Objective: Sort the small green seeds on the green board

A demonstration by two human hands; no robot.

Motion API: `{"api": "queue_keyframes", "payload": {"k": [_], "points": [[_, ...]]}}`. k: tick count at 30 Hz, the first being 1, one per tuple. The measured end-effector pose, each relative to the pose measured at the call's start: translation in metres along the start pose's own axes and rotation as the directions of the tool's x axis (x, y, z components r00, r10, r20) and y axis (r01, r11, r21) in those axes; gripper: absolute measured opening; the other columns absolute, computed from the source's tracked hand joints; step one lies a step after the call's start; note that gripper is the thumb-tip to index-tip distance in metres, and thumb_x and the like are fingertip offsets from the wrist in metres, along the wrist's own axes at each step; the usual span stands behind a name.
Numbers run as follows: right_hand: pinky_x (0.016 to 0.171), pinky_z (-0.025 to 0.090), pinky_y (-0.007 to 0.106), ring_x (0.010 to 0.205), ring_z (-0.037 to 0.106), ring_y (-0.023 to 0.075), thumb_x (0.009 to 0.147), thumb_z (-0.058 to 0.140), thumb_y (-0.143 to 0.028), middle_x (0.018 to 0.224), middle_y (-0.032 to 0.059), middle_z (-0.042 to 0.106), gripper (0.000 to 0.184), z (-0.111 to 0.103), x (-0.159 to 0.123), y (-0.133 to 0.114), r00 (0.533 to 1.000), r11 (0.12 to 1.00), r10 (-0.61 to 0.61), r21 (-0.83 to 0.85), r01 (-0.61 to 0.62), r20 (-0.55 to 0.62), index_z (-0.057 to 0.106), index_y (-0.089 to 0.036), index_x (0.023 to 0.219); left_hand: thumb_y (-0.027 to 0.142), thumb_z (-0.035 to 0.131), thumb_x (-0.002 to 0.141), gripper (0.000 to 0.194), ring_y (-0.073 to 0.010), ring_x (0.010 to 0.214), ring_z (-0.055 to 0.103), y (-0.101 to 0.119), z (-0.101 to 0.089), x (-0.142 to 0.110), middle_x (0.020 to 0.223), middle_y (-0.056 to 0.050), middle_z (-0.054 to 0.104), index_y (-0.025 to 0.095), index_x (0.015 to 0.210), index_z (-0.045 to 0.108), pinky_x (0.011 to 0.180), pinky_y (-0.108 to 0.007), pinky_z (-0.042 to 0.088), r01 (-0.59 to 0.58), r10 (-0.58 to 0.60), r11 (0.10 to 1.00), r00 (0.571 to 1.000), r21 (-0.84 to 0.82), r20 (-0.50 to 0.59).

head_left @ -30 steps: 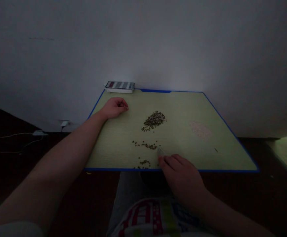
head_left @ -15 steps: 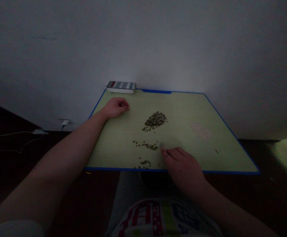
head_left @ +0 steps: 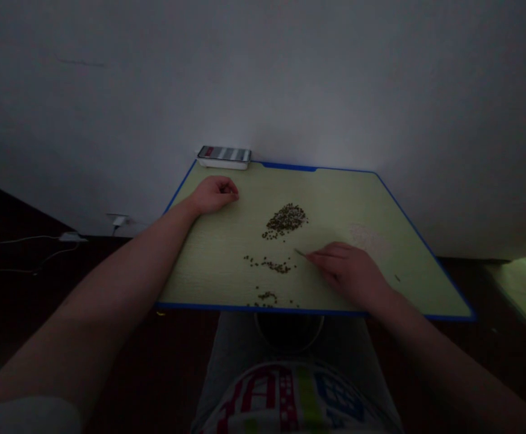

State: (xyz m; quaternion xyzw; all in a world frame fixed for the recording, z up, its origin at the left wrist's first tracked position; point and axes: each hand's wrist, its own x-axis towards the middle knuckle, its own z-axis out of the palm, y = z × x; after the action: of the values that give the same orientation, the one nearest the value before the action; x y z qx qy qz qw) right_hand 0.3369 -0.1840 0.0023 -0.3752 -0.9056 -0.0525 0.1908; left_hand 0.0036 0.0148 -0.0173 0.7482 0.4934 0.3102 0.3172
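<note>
My right hand is closed in a pinch above the right part of the green-topped table. From its fingertips a small thin piece sticks out to the left; its kind is too small and dim to tell. Left of that hand lies a loose row of small dark seeds or beans. Behind the row sits a bigger heap of the same dark grains. My left hand rests on the far left of the tabletop, its fingers curled in towards the thumb. Whatever it may hold is hidden.
A pale patch of grains is partly behind my right hand. More dark grains lie at the front edge. A white box with a phone-like slab on top stands by the wall. Below the edge, between my legs, is a dark round container.
My right hand has moved away from me and slightly right, off the near end of the row. The thin piece now shows at its fingertips. My left hand stays put.
</note>
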Motion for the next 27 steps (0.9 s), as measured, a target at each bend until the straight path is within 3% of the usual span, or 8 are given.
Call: {"api": "queue_keyframes", "payload": {"k": [4, 11, 21, 27], "points": [[0.077, 0.057, 0.032, 0.087, 0.070, 0.0176, 0.097, 0.045, -0.009, 0.099, 0.0065, 0.079, 0.033, 0.005, 0.011, -0.004, 0.988, 0.983, -0.156, 0.100, 0.156, -0.007, 0.075, -0.015, 0.110, 0.031, 0.070, 0.065, 0.018, -0.0100, 0.054, 0.045, 0.002, -0.001, -0.001, 0.057, 0.003, 0.052, 0.016, 0.074, 0.066, 0.053, -0.025, 0.034, -0.003, 0.003, 1.000, 1.000, 0.016, 0.002], [0.078, 0.060, 0.038, 0.086, 0.072, 0.0206, 0.099, 0.045, -0.013, 0.099, 0.0091, 0.079, 0.031, -0.001, -0.004, -0.002, 0.968, 0.954, -0.249, 0.169, 0.249, -0.024, 0.074, -0.015, 0.110, 0.032, 0.069, 0.065, 0.020, -0.0097, 0.055, 0.045, -0.002, 0.001, 0.001, 0.058, 0.004, 0.051, 0.015, 0.076, 0.065, 0.054, -0.024, 0.034, -0.007, 0.007, 0.999, 1.000, 0.041, -0.001], [0.080, 0.060, 0.038, 0.088, 0.072, 0.0203, 0.094, 0.048, -0.010, 0.101, 0.0074, 0.079, 0.036, -0.011, -0.017, -0.017, 0.966, 0.950, -0.257, 0.174, 0.259, -0.035, 0.071, -0.018, 0.120, 0.031, 0.069, 0.065, 0.020, -0.0080, 0.052, 0.042, -0.001, 0.001, 0.000, 0.055, 0.005, 0.049, 0.014, 0.075, 0.065, 0.051, -0.023, 0.032, -0.014, 0.014, 1.000, 1.000, 0.007, 0.009], [0.078, 0.060, 0.035, 0.082, 0.072, 0.0191, 0.096, 0.046, -0.011, 0.095, 0.0078, 0.079, 0.031, -0.004, -0.012, -0.012, 0.979, 0.978, -0.186, 0.075, 0.193, -0.087, 0.074, -0.015, 0.111, 0.032, 0.069, 0.066, 0.020, -0.0085, 0.052, 0.044, -0.001, 0.000, 0.000, 0.056, 0.004, 0.051, 0.014, 0.076, 0.065, 0.052, -0.023, 0.033, -0.021, 0.021, 1.000, 1.000, 0.023, 0.008]]}}
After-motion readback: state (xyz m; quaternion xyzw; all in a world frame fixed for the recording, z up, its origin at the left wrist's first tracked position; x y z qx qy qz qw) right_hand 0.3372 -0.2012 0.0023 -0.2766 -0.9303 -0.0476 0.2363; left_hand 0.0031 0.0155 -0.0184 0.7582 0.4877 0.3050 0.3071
